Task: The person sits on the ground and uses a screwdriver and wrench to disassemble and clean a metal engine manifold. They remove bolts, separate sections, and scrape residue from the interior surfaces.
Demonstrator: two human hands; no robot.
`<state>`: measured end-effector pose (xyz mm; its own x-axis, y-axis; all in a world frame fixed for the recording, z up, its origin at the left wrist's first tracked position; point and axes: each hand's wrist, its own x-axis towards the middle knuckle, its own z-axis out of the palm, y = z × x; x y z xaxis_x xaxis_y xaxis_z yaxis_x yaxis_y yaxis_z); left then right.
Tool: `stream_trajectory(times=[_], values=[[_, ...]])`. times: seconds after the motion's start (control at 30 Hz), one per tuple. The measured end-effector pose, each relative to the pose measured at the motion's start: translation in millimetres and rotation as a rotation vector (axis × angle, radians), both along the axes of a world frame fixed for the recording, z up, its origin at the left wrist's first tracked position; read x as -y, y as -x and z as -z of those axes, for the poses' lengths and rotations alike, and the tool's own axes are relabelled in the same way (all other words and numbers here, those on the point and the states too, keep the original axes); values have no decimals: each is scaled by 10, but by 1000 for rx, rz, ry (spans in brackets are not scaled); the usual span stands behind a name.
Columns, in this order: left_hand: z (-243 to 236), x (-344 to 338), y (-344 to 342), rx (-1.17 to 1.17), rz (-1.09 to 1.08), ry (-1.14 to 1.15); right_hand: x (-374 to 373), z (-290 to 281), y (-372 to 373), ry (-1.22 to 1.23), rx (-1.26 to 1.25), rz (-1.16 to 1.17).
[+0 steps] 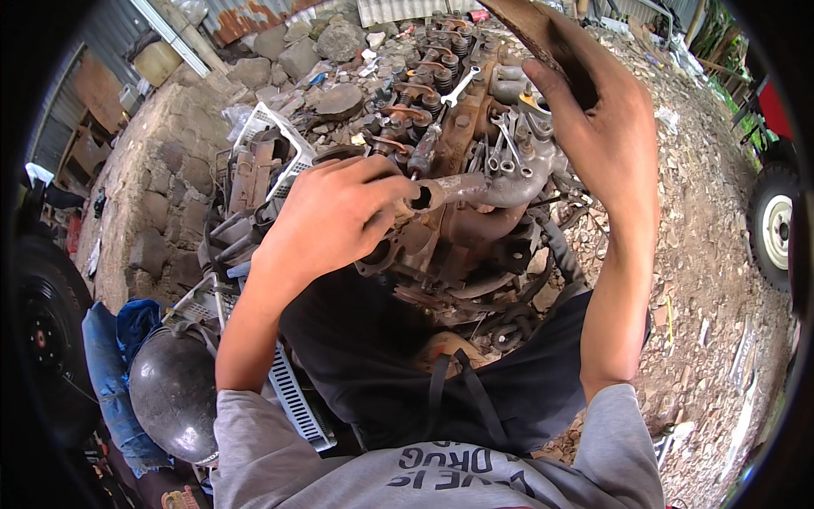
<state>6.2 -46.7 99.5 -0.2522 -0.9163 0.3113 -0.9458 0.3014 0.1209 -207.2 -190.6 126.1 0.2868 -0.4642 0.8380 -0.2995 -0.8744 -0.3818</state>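
My left hand (339,208) has its fingers curled over the open end of a rusty cast pipe (462,191) on an engine block in front of me. My right hand (598,110) is raised at the upper right, gripping a dark brown, worn flat piece (543,34) whose kind I cannot make out. Between them, several wrenches (504,153) lie on the engine (462,121), and a pale open-end wrench (462,85) rests higher up, beside a row of springs and rockers (428,93) and a screwdriver-like tool (424,151).
A white plastic crate (284,136) of metal parts stands left, near stones (335,102). At lower left are a black helmet (170,394), jeans (119,390), a light blue crate (297,407) and a dark tyre (47,331). A white-rimmed wheel (772,225) sits right, beside gravel (695,297).
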Motion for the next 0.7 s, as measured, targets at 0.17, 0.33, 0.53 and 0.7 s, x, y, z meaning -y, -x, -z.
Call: stream_trajectory(times=[0.17,0.33,0.53,0.7], values=[[-126,120,129,550,70,16,122,-6,78,-30,26,-157],[-177,200,217,799,132,-52,-27,-103,125,26,14,-219],[-164,259,227,750,136,-124,-18,-42,131,-5,-43,-197],[-181,174,205,550,61,-189,83,115,80,-19,-80,-117]])
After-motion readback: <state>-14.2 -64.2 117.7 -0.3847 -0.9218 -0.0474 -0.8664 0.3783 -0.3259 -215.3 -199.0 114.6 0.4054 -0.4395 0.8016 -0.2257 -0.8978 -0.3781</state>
